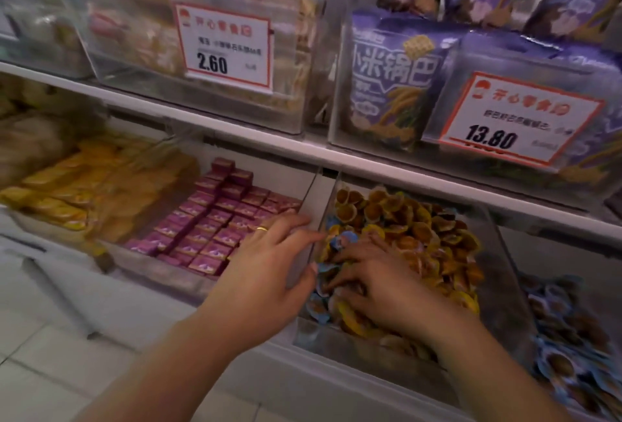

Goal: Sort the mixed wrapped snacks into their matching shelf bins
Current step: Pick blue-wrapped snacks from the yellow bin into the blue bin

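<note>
Your left hand [269, 263] rests with fingers spread straight over the clear divider [311, 212] beside the purple boxes [208, 223], holding nothing. Your right hand [373, 283] digs into the middle bin [505, 253], fingers curled among orange-wrapped snacks [414, 226] mixed with blue-wrapped ones [323, 307] at the bin's left edge; whether it grips one, I cannot tell.

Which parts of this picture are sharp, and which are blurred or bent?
Head view: the hands and the pink boxes are fairly sharp; the left bins and the blue snacks at the right edge are smeared; the shelf edge slants under wide-angle distortion; glare veils the clear bin fronts.
</note>
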Demonstrator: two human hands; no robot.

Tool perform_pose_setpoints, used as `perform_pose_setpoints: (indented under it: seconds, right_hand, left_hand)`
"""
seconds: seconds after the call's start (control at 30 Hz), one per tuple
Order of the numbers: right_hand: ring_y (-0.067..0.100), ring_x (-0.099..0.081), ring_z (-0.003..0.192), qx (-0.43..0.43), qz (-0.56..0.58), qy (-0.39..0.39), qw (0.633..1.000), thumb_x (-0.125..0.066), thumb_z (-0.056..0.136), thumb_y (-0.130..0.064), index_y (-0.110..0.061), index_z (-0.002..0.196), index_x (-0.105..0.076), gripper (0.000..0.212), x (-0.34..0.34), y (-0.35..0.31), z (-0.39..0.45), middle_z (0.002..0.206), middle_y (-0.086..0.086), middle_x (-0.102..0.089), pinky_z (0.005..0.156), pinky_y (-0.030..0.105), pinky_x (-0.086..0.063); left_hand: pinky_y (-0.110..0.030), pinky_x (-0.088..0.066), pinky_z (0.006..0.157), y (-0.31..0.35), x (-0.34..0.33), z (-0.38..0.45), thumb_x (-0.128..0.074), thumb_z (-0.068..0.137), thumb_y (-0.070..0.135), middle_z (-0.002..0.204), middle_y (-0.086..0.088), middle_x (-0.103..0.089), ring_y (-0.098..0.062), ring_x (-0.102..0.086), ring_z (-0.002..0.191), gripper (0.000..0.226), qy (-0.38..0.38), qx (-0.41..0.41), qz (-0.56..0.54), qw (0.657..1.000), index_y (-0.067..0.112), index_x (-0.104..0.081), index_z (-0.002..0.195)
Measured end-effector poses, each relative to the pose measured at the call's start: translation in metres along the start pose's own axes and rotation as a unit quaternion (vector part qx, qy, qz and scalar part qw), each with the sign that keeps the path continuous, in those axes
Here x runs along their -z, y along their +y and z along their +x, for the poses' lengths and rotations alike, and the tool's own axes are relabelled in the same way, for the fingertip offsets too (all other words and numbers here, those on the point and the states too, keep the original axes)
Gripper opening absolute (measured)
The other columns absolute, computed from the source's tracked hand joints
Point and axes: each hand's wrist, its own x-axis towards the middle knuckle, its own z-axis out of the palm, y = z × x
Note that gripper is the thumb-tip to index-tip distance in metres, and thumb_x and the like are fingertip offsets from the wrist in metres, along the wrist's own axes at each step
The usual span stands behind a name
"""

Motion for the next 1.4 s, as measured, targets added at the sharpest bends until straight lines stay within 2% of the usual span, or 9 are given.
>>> perform_pose_setpoints:
  seconds: [0.13,0.3,0.43,0.57,0.73,0.83,0.97,1.17,1.4]
  right_hand:
    - [0.009,-0.061,0.112,-0.065,0.064,0.066,0.994,-0.075,0.079,-0.035,-0.026,0.082,-0.076,0.01,0.018,0.024,-0.007,0.112,-0.011,-0.07,0.094,0.033,-0.05]
    - [0.009,-0.059,0.088,-0.109,-0.05,0.055,0.991,-0.067,0.068,-0.062,-0.039,0.09,-0.053,0.035,0.016,0.017,-0.002,0.094,-0.019,-0.055,0.063,0.024,-0.042]
    - [0.027,-0.056,0.116,-0.175,-0.078,-0.019,0.981,-0.062,0.061,-0.079,-0.049,0.142,-0.018,0.096,0.009,0.015,0.018,0.144,-0.006,-0.039,0.072,0.035,-0.036]
    - [0.032,-0.04,0.138,-0.182,-0.035,-0.105,0.977,-0.064,0.059,-0.084,-0.041,0.153,-0.008,0.118,0.014,0.01,0.043,0.163,-0.003,-0.014,0.104,0.043,-0.043]
    - [0.021,-0.05,0.122,-0.163,0.054,-0.161,0.972,-0.057,0.052,-0.082,-0.052,0.132,-0.033,0.089,0.025,-0.012,0.047,0.13,-0.009,-0.044,0.086,0.032,-0.047]
    - [0.022,-0.057,0.11,-0.203,0.009,-0.137,0.97,-0.056,0.051,-0.08,-0.035,0.131,-0.05,0.092,0.02,-0.025,0.044,0.125,0.001,-0.052,0.08,0.034,-0.052]
    - [0.028,-0.055,0.117,-0.213,-0.029,-0.065,0.974,-0.066,0.074,-0.061,-0.019,0.145,-0.031,0.09,0.005,-0.033,0.036,0.138,0.009,-0.046,0.088,0.04,-0.053]
    - [0.023,-0.065,0.097,-0.113,0.09,0.053,0.988,-0.071,0.074,-0.045,-0.04,0.138,-0.023,0.08,-0.005,-0.026,0.012,0.131,-0.003,-0.055,0.069,0.033,-0.053]
    - [0.024,-0.054,0.123,-0.12,0.028,-0.071,0.99,-0.059,0.068,-0.07,-0.047,0.141,-0.024,0.084,0.004,-0.029,0.02,0.147,-0.005,-0.041,0.097,0.043,-0.05]
  left_hand:
    - [-0.04,-0.047,0.101,-0.001,0.0,0.0,-0.049,0.092,0.044,0.136,0.015,-0.047,-0.009,-0.047,0.128,0.041,-0.001,-0.006,0.007,1.0,0.038,-0.052,0.133]
    - [-0.032,-0.042,0.106,0.002,-0.001,0.003,-0.047,0.091,0.045,0.138,0.018,-0.045,-0.007,-0.044,0.129,0.044,0.0,-0.001,0.006,1.0,0.042,-0.049,0.134]
    - [-0.03,-0.043,0.102,0.007,-0.001,0.006,-0.05,0.089,0.039,0.135,0.015,-0.048,-0.009,-0.046,0.125,0.044,0.009,0.002,0.011,1.0,0.036,-0.056,0.132]
    - [-0.021,-0.04,0.096,0.008,-0.002,0.006,-0.054,0.088,0.037,0.131,0.018,-0.048,-0.005,-0.043,0.12,0.042,0.018,0.011,0.017,1.0,0.035,-0.057,0.13]
    - [-0.021,-0.037,0.097,0.011,-0.005,0.01,-0.057,0.087,0.031,0.127,0.016,-0.053,-0.009,-0.042,0.121,0.039,0.029,0.023,0.022,0.999,0.033,-0.061,0.126]
    - [-0.027,-0.04,0.101,0.013,-0.005,0.012,-0.056,0.088,0.032,0.127,0.016,-0.054,-0.011,-0.042,0.123,0.038,0.025,0.03,0.021,0.999,0.034,-0.061,0.126]
    - [-0.02,-0.035,0.097,0.011,-0.004,0.011,-0.056,0.09,0.032,0.125,0.017,-0.054,-0.007,-0.042,0.12,0.037,0.026,0.034,0.011,0.999,0.035,-0.062,0.126]
    - [-0.016,-0.033,0.094,0.011,-0.001,0.009,-0.057,0.092,0.033,0.123,0.018,-0.053,-0.004,-0.042,0.116,0.035,0.029,0.024,-0.006,0.999,0.036,-0.061,0.127]
    - [-0.017,-0.034,0.094,0.009,0.0,0.009,-0.057,0.092,0.034,0.124,0.018,-0.054,-0.005,-0.043,0.119,0.034,0.026,0.02,-0.019,0.999,0.036,-0.063,0.126]
